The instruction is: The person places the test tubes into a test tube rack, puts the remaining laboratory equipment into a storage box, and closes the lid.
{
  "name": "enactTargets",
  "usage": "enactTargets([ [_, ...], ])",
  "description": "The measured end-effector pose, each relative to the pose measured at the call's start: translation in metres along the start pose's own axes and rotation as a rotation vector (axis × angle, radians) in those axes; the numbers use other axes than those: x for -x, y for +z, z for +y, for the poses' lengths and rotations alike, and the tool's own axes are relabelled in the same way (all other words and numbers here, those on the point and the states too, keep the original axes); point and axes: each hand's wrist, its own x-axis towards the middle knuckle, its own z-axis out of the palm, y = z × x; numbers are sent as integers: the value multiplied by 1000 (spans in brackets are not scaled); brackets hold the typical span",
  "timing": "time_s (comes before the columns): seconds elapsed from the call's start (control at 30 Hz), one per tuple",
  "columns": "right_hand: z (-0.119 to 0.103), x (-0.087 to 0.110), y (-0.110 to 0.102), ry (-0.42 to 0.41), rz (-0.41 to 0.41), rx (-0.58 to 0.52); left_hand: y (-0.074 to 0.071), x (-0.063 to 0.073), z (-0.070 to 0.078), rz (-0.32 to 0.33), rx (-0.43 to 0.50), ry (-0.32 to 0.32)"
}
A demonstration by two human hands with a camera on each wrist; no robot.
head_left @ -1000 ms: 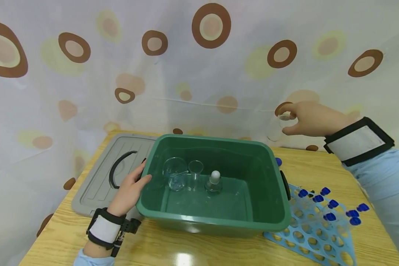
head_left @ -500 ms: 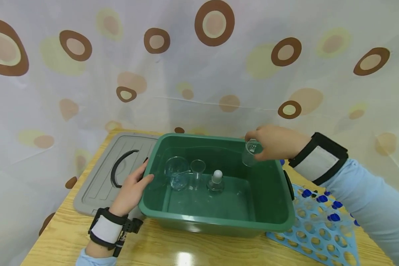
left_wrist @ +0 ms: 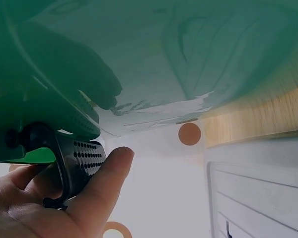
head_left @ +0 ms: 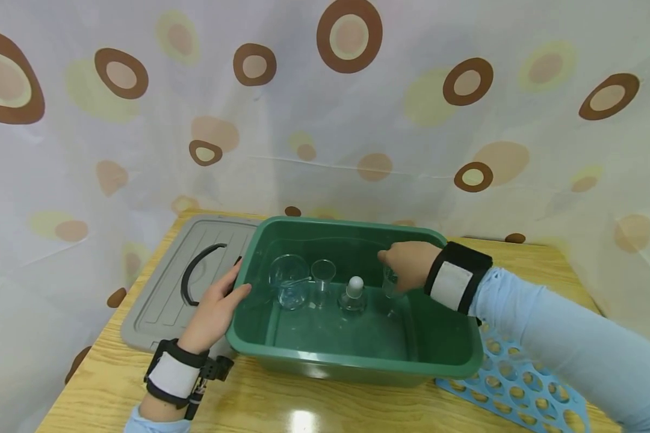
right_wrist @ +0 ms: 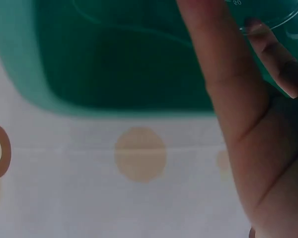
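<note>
My left hand (head_left: 208, 316) grips the left rim of a green plastic tub (head_left: 357, 356), thumb over the edge. In the left wrist view, its fingers (left_wrist: 102, 193) lie around the tub's black handle (left_wrist: 69, 161). Inside the tub, my right hand (head_left: 408, 264) holds a clear glass beaker (head_left: 390, 284) near the right back; printed marks show by its rim (right_wrist: 280, 24) in the right wrist view. Left of the beaker stand a small spirit lamp (head_left: 353, 296) with a white cap, a flared clear glass (head_left: 322, 276) and a rounded clear glass vessel (head_left: 292, 288) with a thin rod across it.
A grey lid (head_left: 157, 294) with a black handle lies left of the tub on the wooden table (head_left: 260, 403). Right of the tub is a light blue rack (head_left: 514, 391) with round holes, partly behind my right sleeve. A patterned cloth (head_left: 325, 150) hangs behind.
My right hand has brought the beaker from the right, above the table, over the tub's rim and down inside. The left hand keeps its place on the rim.
</note>
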Motion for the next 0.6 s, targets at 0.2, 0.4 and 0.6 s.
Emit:
enactTargets([
  [0.2,-6,-22,20,61,-115,22,1,-1,-1,-2,15,9],
  [0.4,-12,-39,26,66,-178,45,0,-1,-4,-3,30,13],
  [0.6,-14,-48,28,75,-208,37,-1,-2,-6,6,25,19],
])
